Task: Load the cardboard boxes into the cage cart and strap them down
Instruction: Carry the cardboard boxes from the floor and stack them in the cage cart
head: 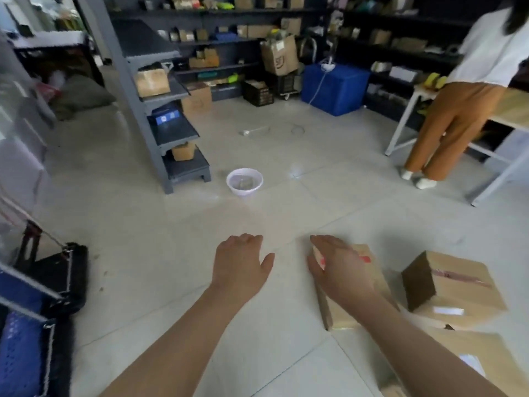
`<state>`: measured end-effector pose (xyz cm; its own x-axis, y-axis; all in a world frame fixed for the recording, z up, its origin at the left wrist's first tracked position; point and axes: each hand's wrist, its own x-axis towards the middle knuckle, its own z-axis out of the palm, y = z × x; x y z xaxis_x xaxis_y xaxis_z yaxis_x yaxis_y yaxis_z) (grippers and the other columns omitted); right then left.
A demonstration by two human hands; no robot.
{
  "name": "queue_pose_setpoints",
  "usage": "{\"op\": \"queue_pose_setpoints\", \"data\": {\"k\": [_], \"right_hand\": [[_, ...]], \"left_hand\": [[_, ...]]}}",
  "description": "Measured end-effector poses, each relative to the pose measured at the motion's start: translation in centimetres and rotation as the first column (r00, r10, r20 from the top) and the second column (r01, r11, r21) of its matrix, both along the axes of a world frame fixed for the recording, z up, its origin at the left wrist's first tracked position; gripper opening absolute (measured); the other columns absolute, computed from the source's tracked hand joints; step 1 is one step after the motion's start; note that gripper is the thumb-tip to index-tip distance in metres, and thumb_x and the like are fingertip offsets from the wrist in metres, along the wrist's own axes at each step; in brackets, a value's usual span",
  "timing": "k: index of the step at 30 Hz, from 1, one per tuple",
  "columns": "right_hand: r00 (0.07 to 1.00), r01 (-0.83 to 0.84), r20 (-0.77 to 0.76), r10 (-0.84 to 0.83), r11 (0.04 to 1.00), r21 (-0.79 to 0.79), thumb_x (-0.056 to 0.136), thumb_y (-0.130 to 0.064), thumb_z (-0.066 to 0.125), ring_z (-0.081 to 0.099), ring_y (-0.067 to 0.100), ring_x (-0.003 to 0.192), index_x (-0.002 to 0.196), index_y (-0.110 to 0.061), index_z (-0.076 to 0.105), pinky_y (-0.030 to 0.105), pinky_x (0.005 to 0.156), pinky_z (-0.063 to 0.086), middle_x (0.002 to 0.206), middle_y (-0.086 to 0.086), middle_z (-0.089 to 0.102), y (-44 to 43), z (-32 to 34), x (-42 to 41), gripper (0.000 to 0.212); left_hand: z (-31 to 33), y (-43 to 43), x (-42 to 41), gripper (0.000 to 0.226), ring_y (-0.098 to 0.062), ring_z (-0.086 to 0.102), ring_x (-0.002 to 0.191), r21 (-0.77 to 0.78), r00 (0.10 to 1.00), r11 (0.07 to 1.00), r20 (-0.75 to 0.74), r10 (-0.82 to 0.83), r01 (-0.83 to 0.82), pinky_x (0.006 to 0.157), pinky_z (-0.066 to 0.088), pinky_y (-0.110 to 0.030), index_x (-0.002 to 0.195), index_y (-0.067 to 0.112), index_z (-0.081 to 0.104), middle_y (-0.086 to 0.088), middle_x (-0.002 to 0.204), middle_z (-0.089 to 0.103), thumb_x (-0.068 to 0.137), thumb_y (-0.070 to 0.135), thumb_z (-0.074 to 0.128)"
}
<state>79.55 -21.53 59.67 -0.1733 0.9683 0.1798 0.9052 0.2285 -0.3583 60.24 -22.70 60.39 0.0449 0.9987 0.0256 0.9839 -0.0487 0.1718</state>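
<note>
- Far left of the nearest cardboard box, at the frame's lower-left edge: the cage cart (34, 319), a blue perforated panel and black frame with pale rails. It sits well apart from the boxes, across open floor (171, 253). No strap is clearly visible; a thin red-and-white line by the cart's upper corner may be one, though blur makes that hard to confirm.
- Left of the box: the left hand (239, 263), palm down, fingers loosely spread, holding nothing. It hovers over bare tile, near the box's left edge but apart from it.
- Over the box: the right hand (339, 267), open and flat, empty, fingers pointing away from the person. It lies across the far-left corner of the nearest cardboard box (347, 308); actual contact cannot be told.
- The box itself rests on the floor, its long axis running away from the person and leaning slightly left, a red mark showing near its far end.
- Right of that box: a second cardboard box (455, 290), taped along its top; below it, a third box (469, 362) cut off by the frame's bottom edge.
- Judgement: the right hand is the nearer; the left must cross to the box's left side before a two-handed lift, then carry leftward to the cart.
</note>
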Motion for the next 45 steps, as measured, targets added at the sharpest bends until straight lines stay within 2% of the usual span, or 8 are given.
{"op": "queue_pose_setpoints", "data": {"k": [5, 9, 14, 22, 31, 33, 38, 45], "right_hand": [[0.965, 0.261, 0.008, -0.261, 0.964, -0.052, 0.090, -0.034, 0.054, 0.054, 0.024, 0.121, 0.126, -0.016, 0.060, 0.034, 0.098, 0.044, 0.128, 0.004, 0.061, -0.8, -1.2, 9.8, 0.041], [0.898, 0.435, -0.026, -0.439, 0.896, -0.088, 0.083, -0.036, 0.040, 0.063, 0.024, 0.095, 0.100, -0.015, 0.067, 0.030, 0.075, 0.049, 0.100, 0.000, 0.068, -2.0, -2.0, 15.3, 0.039], [0.758, 0.649, -0.018, -0.652, 0.756, -0.085, 0.089, -0.024, 0.059, 0.060, 0.022, 0.107, 0.106, -0.011, 0.068, 0.034, 0.087, 0.049, 0.110, 0.002, 0.068, -3.7, -2.3, 20.6, 0.023], [0.464, 0.871, -0.006, -0.886, 0.458, -0.177, 0.093, -0.039, 0.052, 0.046, 0.012, 0.129, 0.137, -0.025, 0.050, 0.030, 0.102, 0.043, 0.139, -0.008, 0.051, -7.3, -4.3, 26.5, 0.046], [0.213, 0.944, 0.002, -0.977, 0.205, -0.259, 0.092, -0.033, 0.056, 0.049, 0.016, 0.125, 0.135, -0.019, 0.053, 0.029, 0.098, 0.041, 0.134, -0.003, 0.057, -15.3, -6.9, 32.2, 0.046], [0.191, 0.946, 0.002, -0.982, 0.184, -0.265, 0.091, -0.030, 0.056, 0.052, 0.017, 0.121, 0.133, -0.018, 0.054, 0.027, 0.094, 0.042, 0.131, -0.003, 0.059, -17.2, -7.5, 34.5, 0.044], [0.158, 0.937, -0.023, -0.987, 0.157, -0.313, 0.092, -0.032, 0.057, 0.050, 0.019, 0.123, 0.132, -0.016, 0.056, 0.029, 0.096, 0.041, 0.130, 0.000, 0.060, -22.0, -9.4, 40.4, 0.043], [0.215, 0.890, -0.005, -0.977, 0.198, -0.412, 0.093, -0.035, 0.053, 0.046, 0.018, 0.128, 0.136, -0.018, 0.051, 0.028, 0.102, 0.037, 0.137, -0.001, 0.055, -24.9, -14.7, 48.1, 0.046]], "left_hand": [[-0.7, 4.4, 9.7, 0.041, -0.025, 0.060, 0.095, 0.022, 0.962, 0.961, 0.004, -0.275, 0.274, 0.080, 0.043, -0.032, 0.113, 0.017, 0.061, -0.001, 0.105, 0.066, 0.092, 0.047, 0.043], [-1.4, 6.7, 16.7, 0.033, -0.022, 0.059, 0.093, 0.014, 0.881, 0.882, 0.030, -0.472, 0.471, 0.077, 0.042, -0.031, 0.107, 0.023, 0.059, 0.003, 0.099, 0.065, 0.092, 0.048, 0.043], [-2.7, 9.9, 24.2, 0.031, -0.021, 0.058, 0.092, -0.038, 0.765, 0.764, 0.018, -0.643, 0.644, 0.074, 0.041, -0.031, 0.096, 0.024, 0.057, 0.004, 0.096, 0.064, 0.091, 0.049, 0.041], [-4.2, 11.6, 34.4, 0.050, -0.020, 0.051, 0.121, -0.099, 0.534, 0.526, 0.100, -0.839, 0.845, 0.098, 0.042, -0.033, 0.135, 0.022, 0.050, 0.002, 0.133, 0.056, 0.094, 0.050, 0.042], [-6.9, 6.3, 44.3, 0.030, -0.022, 0.054, 0.100, -0.218, 0.333, 0.317, 0.037, -0.942, 0.923, 0.083, 0.040, -0.033, 0.093, 0.021, 0.051, 0.001, 0.111, 0.062, 0.094, 0.049, 0.041], [-7.5, 4.6, 46.9, 0.027, -0.021, 0.053, 0.099, -0.227, 0.319, 0.302, 0.038, -0.947, 0.926, 0.081, 0.040, -0.034, 0.090, 0.023, 0.048, 0.002, 0.108, 0.062, 0.094, 0.048, 0.041], [-10.1, 0.2, 53.4, 0.044, -0.022, 0.051, 0.116, -0.268, 0.348, 0.327, 0.037, -0.937, 0.906, 0.095, 0.041, -0.034, 0.127, 0.020, 0.053, 0.000, 0.127, 0.058, 0.095, 0.047, 0.040], [-15.7, -2.4, 59.7, 0.042, -0.026, 0.055, 0.110, -0.318, 0.463, 0.428, 0.042, -0.885, 0.846, 0.091, 0.042, -0.035, 0.122, 0.016, 0.057, -0.003, 0.124, 0.060, 0.093, 0.044, 0.047]]}}
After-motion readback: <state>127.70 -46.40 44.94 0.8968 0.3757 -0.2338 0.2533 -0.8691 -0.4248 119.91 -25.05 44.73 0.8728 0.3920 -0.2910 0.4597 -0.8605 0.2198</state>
